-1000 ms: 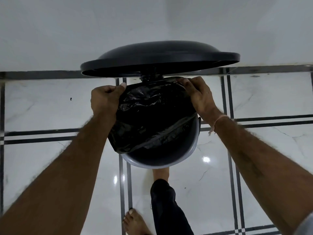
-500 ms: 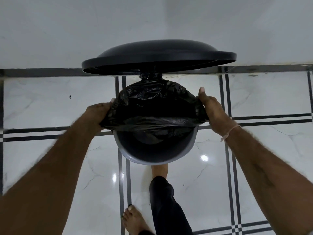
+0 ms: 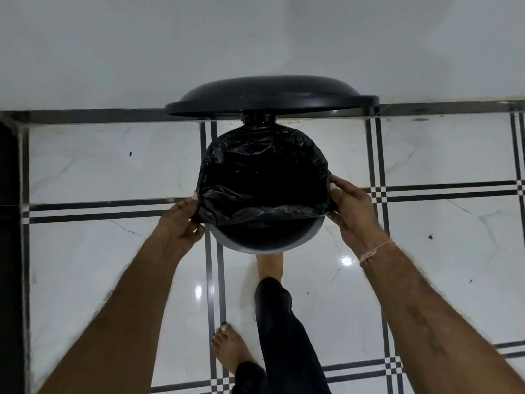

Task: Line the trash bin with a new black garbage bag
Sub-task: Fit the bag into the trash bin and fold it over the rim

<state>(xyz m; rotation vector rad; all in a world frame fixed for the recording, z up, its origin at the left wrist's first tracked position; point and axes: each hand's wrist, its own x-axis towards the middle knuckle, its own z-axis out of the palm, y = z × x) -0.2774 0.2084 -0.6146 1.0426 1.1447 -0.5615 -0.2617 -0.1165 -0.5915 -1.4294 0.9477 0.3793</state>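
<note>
black garbage bag point(image 3: 264, 177): sits in the trash bin point(image 3: 265, 249), mouth folded over the rim arc beyond the grips and partway down both sides. Its near hem sags slack across the opening between the grips. The grey rim arc on the near side of the grips is bare. Roughly two thirds seated, by my read.

left grip point(image 3: 179, 223): fingers curled, pinching the hem at the bin's left side. right grip point(image 3: 352, 211): fingers and thumb closed on the hem at the right side. Both hold film, nothing else.

Risks from here:
- Pulling the hem onto the near arc loads the far fold. If the bag mouth is tight for this rim, that fold likely pops off by the hinge and the job restarts.
- Film looks thin and crinkled. A hard stretch from two pinch points could tear it at the fingers.
- One grip leading the other: hem lands skewed, one side shallow, and slips in later under load.
- lid point(image 3: 270, 95) stands open beyond the grips. A bare foot point(image 3: 270, 268) is just nearer than the bin, probably on a pedal I can't see. If it eases off, the lid drops onto the bag and maybe the grips.
- Glossy tile floor point(image 3: 85, 280): a strong pull could skid the bin.
- Trapped air under the bag: can't tell, interior reads black.
</note>
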